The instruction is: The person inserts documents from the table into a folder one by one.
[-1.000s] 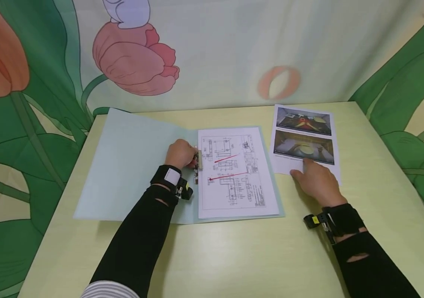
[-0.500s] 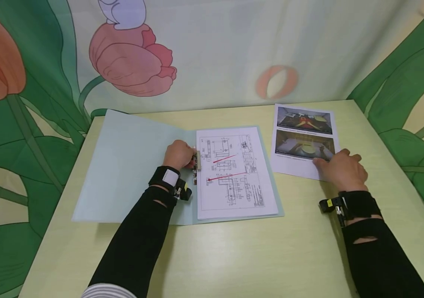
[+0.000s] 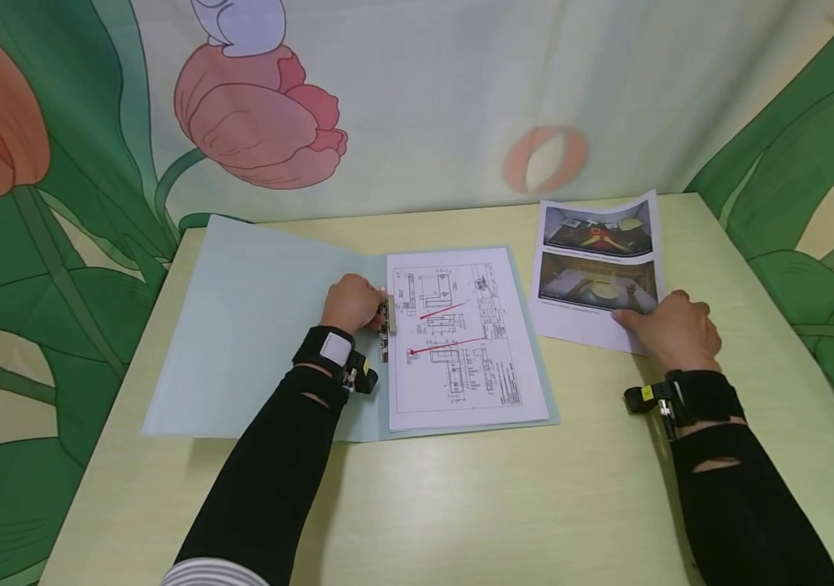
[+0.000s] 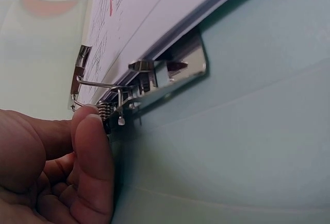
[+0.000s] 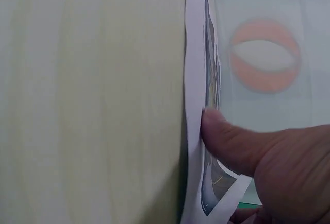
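Observation:
A pale blue folder [image 3: 255,325] lies spread out on the table, with printed drawing sheets [image 3: 453,342] on its right side. Along the fold sits a metal clip [image 4: 147,74]. My left hand [image 3: 351,305] pinches the end of this clip between thumb and fingertip, beside its coiled spring. To the right of the folder is a white sheet with two photos [image 3: 596,260]. My right hand [image 3: 676,332] grips its near right corner, thumb on top and the other fingers partly hidden beneath. That sheet's right side curves up off the table.
The light wooden table [image 3: 460,505] extends in front of the folder and to its right. Behind it hangs a curtain [image 3: 431,106] with printed flowers. A small camera [image 3: 361,376] is strapped to the left wrist, another camera [image 3: 639,399] to the right.
My right hand has shifted right from the photo sheet's lower edge to its near right corner. The sheet's far right corner has since risen. My left hand stays at the clip.

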`<control>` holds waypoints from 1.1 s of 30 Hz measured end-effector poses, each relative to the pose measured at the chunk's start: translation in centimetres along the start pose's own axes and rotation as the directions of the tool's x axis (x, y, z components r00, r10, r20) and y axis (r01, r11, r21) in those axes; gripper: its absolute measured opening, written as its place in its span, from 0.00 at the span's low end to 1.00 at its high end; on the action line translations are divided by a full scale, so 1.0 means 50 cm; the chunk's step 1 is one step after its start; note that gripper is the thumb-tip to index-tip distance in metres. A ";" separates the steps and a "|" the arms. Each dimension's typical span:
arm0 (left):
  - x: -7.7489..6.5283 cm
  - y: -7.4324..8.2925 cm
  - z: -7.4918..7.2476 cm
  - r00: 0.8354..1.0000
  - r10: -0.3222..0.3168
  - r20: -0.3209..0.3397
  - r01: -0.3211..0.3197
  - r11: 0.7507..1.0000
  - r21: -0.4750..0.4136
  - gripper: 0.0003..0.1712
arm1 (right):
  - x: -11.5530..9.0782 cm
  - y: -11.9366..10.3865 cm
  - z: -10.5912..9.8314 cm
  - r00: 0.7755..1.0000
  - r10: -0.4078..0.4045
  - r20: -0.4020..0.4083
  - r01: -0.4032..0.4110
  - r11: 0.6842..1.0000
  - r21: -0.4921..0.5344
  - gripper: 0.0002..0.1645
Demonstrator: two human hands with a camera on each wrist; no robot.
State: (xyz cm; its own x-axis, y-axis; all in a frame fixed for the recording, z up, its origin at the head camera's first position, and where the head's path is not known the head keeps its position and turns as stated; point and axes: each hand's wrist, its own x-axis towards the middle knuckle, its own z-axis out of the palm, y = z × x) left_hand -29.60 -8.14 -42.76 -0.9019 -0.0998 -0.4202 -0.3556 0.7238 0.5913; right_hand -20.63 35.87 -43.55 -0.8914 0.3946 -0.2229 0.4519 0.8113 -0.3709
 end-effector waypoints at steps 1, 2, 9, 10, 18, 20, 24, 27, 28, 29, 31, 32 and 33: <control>-0.001 0.000 0.000 1.000 -0.001 0.000 0.001 1.000 -0.003 0.16 | 0.002 0.001 -0.002 1.000 -0.009 -0.012 0.009 1.000 -0.001 0.57; -0.001 0.001 0.000 1.000 -0.001 -0.001 0.001 1.000 -0.004 0.16 | 0.003 0.002 -0.004 1.000 -0.018 -0.023 0.018 1.000 -0.003 0.52; -0.004 -0.003 -0.003 1.000 0.000 -0.012 0.000 1.000 -0.008 0.15 | 0.014 -0.003 -0.017 0.997 -0.012 -0.071 0.014 0.999 0.034 0.30; -0.005 -0.003 -0.003 1.000 0.003 -0.012 -0.003 1.000 -0.007 0.15 | 0.013 -0.003 -0.017 0.997 -0.004 -0.077 0.008 0.999 0.045 0.30; -0.004 0.000 0.001 1.000 0.019 -0.017 -0.020 1.000 -0.007 0.14 | -0.016 0.004 -0.030 0.988 0.011 -0.157 0.027 0.970 0.241 0.31; -0.003 0.002 0.002 1.000 0.025 -0.018 -0.025 1.000 -0.005 0.14 | -0.023 0.009 -0.038 0.986 0.053 -0.155 -0.001 0.949 0.315 0.34; -0.002 0.003 0.003 0.999 0.026 -0.019 -0.026 1.000 -0.007 0.14 | -0.039 0.010 -0.050 0.976 0.171 -0.137 -0.082 0.865 0.495 0.32; -0.003 0.002 0.001 1.000 0.018 -0.022 -0.018 1.000 -0.002 0.14 | -0.050 0.005 -0.052 0.964 0.258 -0.062 -0.148 0.715 0.683 0.18; -0.003 0.001 0.001 1.000 0.015 -0.024 -0.015 1.000 0.001 0.14 | -0.054 0.003 -0.053 0.958 0.285 -0.036 -0.165 0.648 0.744 0.14; -0.003 0.001 0.001 1.000 0.013 -0.024 -0.012 1.000 0.004 0.14 | -0.058 0.000 -0.053 0.951 0.310 -0.020 -0.172 0.581 0.796 0.10; -0.003 0.001 0.001 1.000 0.009 -0.025 -0.009 1.000 0.011 0.14 | -0.066 -0.005 -0.054 0.938 0.346 -0.012 -0.158 0.458 0.875 0.10; -0.003 0.000 0.001 1.000 0.008 -0.026 -0.008 1.000 0.012 0.14 | -0.071 -0.008 -0.054 0.933 0.359 -0.017 -0.139 0.404 0.904 0.11; -0.003 0.000 0.001 1.000 0.007 -0.026 -0.006 1.000 0.014 0.14 | -0.075 -0.011 -0.054 0.930 0.366 -0.030 -0.115 0.369 0.922 0.12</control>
State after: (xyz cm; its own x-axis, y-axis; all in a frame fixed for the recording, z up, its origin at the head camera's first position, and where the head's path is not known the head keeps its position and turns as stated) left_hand -29.46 -8.08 -42.73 -0.9104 -0.1129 -0.3980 -0.3464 0.7338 0.5844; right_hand -17.62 35.12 -40.10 -0.6649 0.6768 -0.3159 0.3016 -0.1436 -0.9426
